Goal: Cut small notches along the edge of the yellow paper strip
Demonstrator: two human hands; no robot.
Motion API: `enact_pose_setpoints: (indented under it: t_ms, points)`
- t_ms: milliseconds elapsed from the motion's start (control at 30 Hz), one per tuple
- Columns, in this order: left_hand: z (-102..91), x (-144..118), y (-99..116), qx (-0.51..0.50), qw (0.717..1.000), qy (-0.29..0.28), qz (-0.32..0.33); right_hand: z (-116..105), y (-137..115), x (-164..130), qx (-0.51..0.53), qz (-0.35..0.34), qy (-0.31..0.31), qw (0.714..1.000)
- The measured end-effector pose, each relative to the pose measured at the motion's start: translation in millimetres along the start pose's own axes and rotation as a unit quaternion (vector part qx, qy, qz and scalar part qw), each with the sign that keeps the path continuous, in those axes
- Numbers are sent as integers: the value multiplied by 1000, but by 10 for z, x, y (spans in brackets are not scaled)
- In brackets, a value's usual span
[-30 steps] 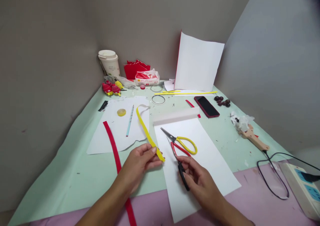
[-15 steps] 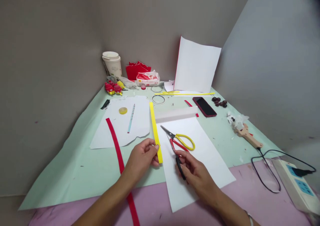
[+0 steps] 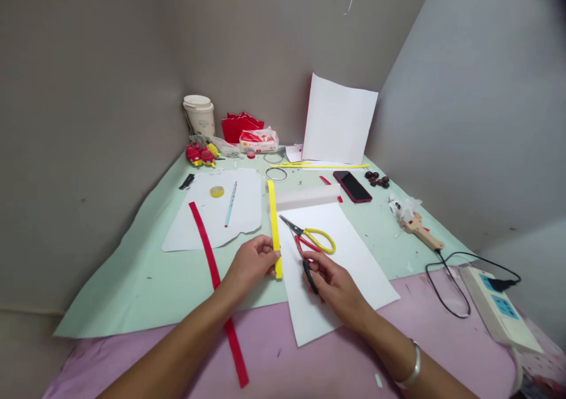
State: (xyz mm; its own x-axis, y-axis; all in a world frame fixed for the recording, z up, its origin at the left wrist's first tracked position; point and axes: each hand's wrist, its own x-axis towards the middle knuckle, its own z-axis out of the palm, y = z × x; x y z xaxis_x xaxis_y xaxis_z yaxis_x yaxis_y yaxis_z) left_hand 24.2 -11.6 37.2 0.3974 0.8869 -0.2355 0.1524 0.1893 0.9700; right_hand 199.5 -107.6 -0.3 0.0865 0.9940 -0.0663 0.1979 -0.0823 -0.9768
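- Head view: the left hand [image 3: 253,261] pinches the near end of a yellow corrugated strip [image 3: 274,222], fingers closed on it; the strip lies flat on the table [image 3: 132,281], running toward 12 o'clock along the left edge of a white sheet [image 3: 349,263].
- The right hand [image 3: 332,281], at 3 o'clock of the left hand, is closed on a black-handled tool [image 3: 308,274] resting on the white sheet.
- Yellow-handled scissors [image 3: 309,237] lie on the same sheet at 12 o'clock of the right hand, blades a little apart.
- A red strip [image 3: 212,269] lies at 9 o'clock of the left hand, passing under the left forearm.
- At 11 o'clock, a second white paper [image 3: 212,222] carries a pencil [image 3: 230,204] and a tape roll [image 3: 216,191].
- A phone [image 3: 352,186] lies at 1 o'clock.
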Motion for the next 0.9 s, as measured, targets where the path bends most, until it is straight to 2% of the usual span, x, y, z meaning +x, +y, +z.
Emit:
enact_pose_setpoints:
  t_ms: [367,733,900]
  points:
    - [-35,51,-60,-9,1000,-26,-7,22,41,25,-11,-14,4,1000]
    - [-139,107,-102,-102,991,-80,-23,43,-19,-9,-16,1,1,1000]
    - [-151,84,-77,-105,992,-63,-42,59,-50,-20,-37,9,1,999]
